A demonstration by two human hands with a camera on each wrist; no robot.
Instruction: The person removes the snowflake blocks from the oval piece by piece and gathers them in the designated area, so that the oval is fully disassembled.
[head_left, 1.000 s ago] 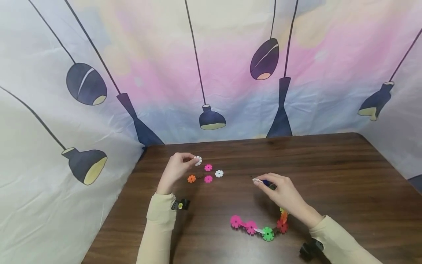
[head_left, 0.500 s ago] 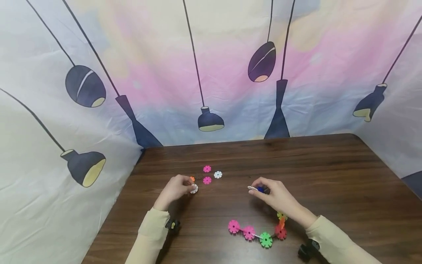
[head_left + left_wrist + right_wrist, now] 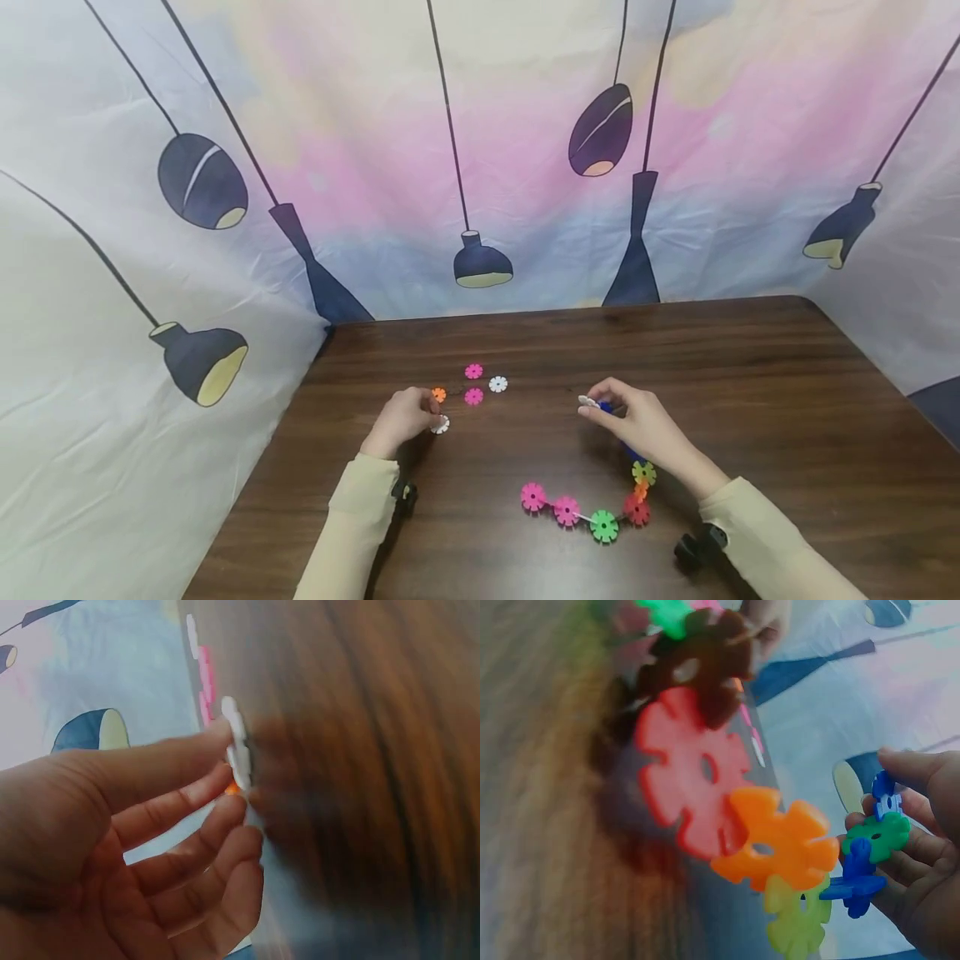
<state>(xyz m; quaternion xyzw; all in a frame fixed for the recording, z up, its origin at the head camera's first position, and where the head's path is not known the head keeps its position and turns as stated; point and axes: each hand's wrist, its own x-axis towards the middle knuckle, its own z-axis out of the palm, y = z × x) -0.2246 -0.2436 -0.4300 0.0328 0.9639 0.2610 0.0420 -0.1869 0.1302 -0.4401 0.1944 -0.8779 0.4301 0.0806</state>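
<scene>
Across the back hung a lamp-printed cloth [image 3: 532,150], behind a dark table [image 3: 750,383]. A curved chain of discs [image 3: 610,534] lay partly on it, its raised end in the right hand [image 3: 640,422], whose thumb and fingers pinched a white end disc [image 3: 587,401]. The left hand [image 3: 399,419] pinched a loose white disc [image 3: 442,427] near an orange disc [image 3: 439,390].

A person's left arm [image 3: 341,521] and right arm [image 3: 776,533] reach forward, well apart. The left hand [image 3: 401,422] angles toward the right, thumb [image 3: 161,763] and forefinger [image 3: 169,815] pinching, other fingers [image 3: 236,904] loosely bent. The right hand [image 3: 645,427] points leftward, thumb and forefinger also pinching, forefinger arched.
</scene>
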